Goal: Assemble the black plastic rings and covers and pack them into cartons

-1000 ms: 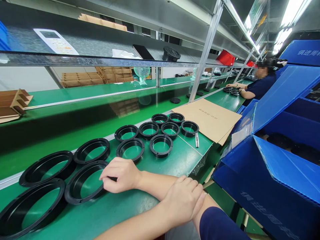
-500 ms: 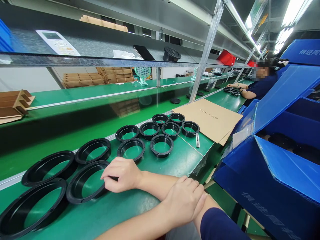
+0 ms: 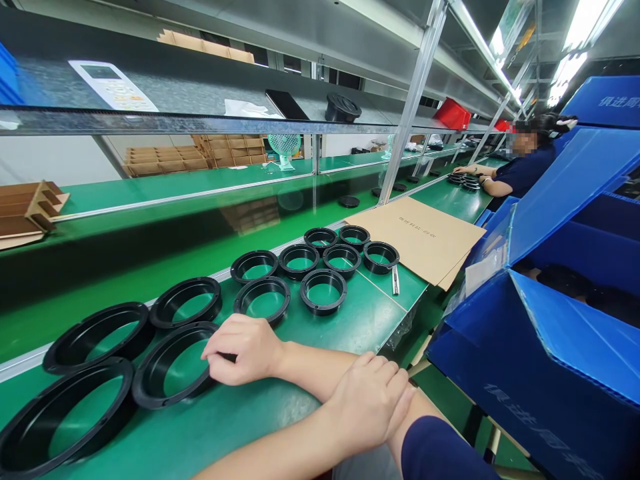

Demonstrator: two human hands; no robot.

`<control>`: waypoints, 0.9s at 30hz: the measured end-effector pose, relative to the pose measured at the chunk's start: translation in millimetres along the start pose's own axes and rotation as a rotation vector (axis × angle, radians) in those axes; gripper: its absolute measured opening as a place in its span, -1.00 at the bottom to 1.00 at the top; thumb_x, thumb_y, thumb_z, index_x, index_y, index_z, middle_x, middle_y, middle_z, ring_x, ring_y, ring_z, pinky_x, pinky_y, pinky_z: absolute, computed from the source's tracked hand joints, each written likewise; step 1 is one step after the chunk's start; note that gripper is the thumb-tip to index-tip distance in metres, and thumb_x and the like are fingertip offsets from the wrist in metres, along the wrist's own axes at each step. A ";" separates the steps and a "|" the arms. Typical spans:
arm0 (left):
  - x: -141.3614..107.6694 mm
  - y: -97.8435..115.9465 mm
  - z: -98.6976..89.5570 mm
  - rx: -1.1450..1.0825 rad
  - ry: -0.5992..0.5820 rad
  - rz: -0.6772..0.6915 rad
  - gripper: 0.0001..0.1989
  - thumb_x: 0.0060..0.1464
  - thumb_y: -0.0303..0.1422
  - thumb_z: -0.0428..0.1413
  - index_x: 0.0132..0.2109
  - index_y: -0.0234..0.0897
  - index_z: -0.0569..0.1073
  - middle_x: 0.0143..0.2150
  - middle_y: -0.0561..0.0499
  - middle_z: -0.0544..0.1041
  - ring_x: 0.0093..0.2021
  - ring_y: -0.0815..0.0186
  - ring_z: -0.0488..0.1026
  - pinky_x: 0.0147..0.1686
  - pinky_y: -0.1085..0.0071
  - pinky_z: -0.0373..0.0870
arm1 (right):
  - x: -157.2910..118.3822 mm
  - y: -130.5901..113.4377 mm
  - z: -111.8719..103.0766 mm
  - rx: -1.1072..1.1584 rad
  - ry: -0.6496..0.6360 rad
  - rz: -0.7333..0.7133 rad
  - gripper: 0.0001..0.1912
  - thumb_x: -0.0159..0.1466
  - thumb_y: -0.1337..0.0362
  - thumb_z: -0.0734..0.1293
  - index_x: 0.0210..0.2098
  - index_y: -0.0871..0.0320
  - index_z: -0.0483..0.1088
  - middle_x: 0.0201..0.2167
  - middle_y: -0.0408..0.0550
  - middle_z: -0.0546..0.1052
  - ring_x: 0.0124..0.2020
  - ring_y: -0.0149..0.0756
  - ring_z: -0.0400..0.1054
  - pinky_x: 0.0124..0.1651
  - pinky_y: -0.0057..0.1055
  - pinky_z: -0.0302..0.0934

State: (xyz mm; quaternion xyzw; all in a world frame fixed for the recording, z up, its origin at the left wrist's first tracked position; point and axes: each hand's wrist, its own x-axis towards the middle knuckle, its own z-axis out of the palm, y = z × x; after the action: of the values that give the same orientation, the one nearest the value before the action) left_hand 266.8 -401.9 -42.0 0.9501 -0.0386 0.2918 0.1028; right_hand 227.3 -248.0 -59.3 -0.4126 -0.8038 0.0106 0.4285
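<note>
Several black rings with flanged rims lie on the green tabletop, large ones [image 3: 65, 413] at the left and smaller-looking ones [image 3: 323, 292] further along. My arms are crossed. My right hand [image 3: 245, 350] reaches across to the left, its fingers curled over the right edge of a black ring [image 3: 150, 383] that rests on the table. My left hand [image 3: 371, 400] lies over my right forearm, its fingers closed round it. Its fingertips are partly hidden.
Flat cardboard [image 3: 420, 233] and a small metal piece [image 3: 396, 280] lie beyond the rings. An open blue box [image 3: 525, 373] stands at the right. A shelf edge [image 3: 200, 125] runs above the table; another person [image 3: 525, 167] sits further back.
</note>
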 end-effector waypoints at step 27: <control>-0.1 0.3 -0.5 0.009 0.000 0.007 -0.76 0.41 -0.34 -0.08 -0.13 -0.31 0.45 -0.32 -0.04 0.49 -0.30 0.24 0.45 -0.24 0.30 0.41 | 0.3 -0.8 -2.7 -0.001 -0.021 -0.007 -0.87 0.23 0.38 0.33 -0.38 0.10 0.53 -0.32 -0.19 0.67 -0.20 -0.44 0.57 0.07 -0.52 0.42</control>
State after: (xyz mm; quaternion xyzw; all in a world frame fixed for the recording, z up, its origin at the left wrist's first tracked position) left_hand 266.5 -402.1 -41.6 0.9504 -0.0408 0.2924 0.0977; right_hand 228.6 -249.3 -57.1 -0.4100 -0.8097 0.0129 0.4196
